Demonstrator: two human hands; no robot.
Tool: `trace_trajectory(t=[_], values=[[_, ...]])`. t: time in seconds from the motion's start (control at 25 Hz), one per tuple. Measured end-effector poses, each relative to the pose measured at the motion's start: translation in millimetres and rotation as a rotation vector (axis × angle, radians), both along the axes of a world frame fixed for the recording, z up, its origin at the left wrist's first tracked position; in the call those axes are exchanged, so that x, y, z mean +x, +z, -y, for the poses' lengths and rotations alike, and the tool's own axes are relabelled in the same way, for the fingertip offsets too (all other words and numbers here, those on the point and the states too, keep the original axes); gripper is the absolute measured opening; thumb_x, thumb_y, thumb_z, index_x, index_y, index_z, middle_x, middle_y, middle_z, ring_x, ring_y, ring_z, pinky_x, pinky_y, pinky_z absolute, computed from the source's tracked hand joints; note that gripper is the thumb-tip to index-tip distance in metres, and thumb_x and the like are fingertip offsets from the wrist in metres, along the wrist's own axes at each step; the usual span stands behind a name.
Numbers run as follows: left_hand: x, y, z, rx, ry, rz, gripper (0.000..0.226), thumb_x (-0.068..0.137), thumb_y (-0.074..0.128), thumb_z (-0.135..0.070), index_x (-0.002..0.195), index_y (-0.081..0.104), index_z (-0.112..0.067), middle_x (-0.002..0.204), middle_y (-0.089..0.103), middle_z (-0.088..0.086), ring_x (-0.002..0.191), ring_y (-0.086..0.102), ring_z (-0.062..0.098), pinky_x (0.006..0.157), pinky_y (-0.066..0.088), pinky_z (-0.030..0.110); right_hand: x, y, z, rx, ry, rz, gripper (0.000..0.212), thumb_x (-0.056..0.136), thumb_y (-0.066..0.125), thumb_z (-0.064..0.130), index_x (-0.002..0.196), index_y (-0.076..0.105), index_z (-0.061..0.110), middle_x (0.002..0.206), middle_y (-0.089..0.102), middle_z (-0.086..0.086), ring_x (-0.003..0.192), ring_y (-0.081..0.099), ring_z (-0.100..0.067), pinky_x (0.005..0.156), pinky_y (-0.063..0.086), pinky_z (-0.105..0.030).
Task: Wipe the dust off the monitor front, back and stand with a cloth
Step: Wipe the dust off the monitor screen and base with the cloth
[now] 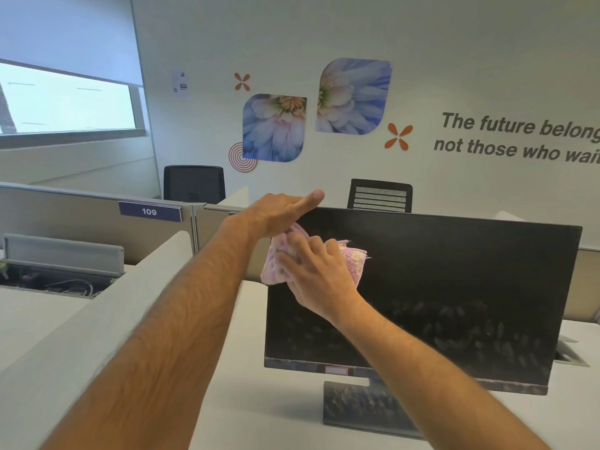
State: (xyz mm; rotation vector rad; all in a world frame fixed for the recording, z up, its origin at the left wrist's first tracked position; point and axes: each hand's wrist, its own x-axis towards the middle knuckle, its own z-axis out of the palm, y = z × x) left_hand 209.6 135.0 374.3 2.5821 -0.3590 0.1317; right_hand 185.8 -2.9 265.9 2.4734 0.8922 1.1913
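Observation:
A black monitor stands on a white desk, its dark screen facing me with dusty smudges across the lower half. Its flat dark stand base sits below, also speckled with dust. My right hand presses a pink cloth against the screen's upper left area. My left hand grips the monitor's top left corner, thumb lying along the top edge, fingers hidden behind the panel.
The white desk carries the monitor. A white divider runs along the left. Beyond it are a cubicle partition labelled 109, a cable tray, and two black chairs against the decorated wall.

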Motion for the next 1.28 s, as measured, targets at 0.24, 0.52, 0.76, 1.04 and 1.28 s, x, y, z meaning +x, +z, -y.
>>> trace_trajectory(t=[0.24, 0.52, 0.76, 1.04, 1.28], values=[[-2.7, -4.2, -2.4, -0.037, -0.008, 0.027, 0.088, 0.085, 0.014, -0.076, 0.146, 0.047, -0.022, 0.152, 0.046, 0.009, 0.135, 0.045, 0.033, 0.112, 0.033, 0.046, -7.9, -22.8, 2.6, -0.392, 0.096, -0.105, 0.047, 0.091, 0.070, 0.037, 0.134, 0.053, 0.027, 0.139, 0.051, -0.007, 0.116, 0.056, -0.031, 0.093, 0.049, -0.046], [-0.5, -8.5, -3.6, -0.008, -0.020, 0.065, 0.098, 0.076, 0.011, -0.079, 0.141, 0.053, -0.019, 0.145, 0.053, 0.009, 0.129, 0.050, 0.031, 0.107, 0.036, 0.042, -18.5, -37.4, 10.9, -0.491, 0.147, -0.071, 0.044, 0.091, 0.070, 0.036, 0.132, 0.057, 0.027, 0.134, 0.055, -0.005, 0.111, 0.058, -0.028, 0.088, 0.052, -0.042], [9.8, -12.6, -3.6, 0.035, -0.026, 0.104, 0.122, 0.060, 0.004, -0.101, 0.125, 0.064, -0.017, 0.123, 0.067, 0.006, 0.111, 0.061, 0.026, 0.091, 0.040, 0.036, -12.2, -39.6, 19.9, -0.089, 0.017, -0.067, 0.048, 0.089, 0.071, 0.033, 0.132, 0.050, 0.024, 0.139, 0.048, -0.011, 0.106, 0.055, -0.031, 0.084, 0.052, -0.045], [12.1, -15.4, -1.6, 0.035, -0.024, 0.143, 0.124, 0.051, 0.002, -0.106, 0.111, 0.066, -0.018, 0.107, 0.068, 0.000, 0.095, 0.062, 0.020, 0.090, 0.048, 0.041, -15.5, -52.3, 33.7, -0.007, 0.013, -0.087, 0.046, 0.088, 0.072, 0.033, 0.129, 0.052, 0.024, 0.137, 0.048, -0.009, 0.108, 0.056, -0.030, 0.085, 0.054, -0.043], [13.5, -19.7, -3.1, 0.048, -0.005, 0.171, 0.116, 0.050, 0.002, -0.106, 0.100, 0.063, -0.021, 0.098, 0.065, -0.002, 0.088, 0.061, 0.018, 0.081, 0.044, 0.037, -19.3, -49.0, 50.9, -0.392, 0.129, -0.037, 0.052, 0.085, 0.075, 0.034, 0.131, 0.055, 0.026, 0.133, 0.053, -0.007, 0.107, 0.059, -0.027, 0.085, 0.055, -0.041]])
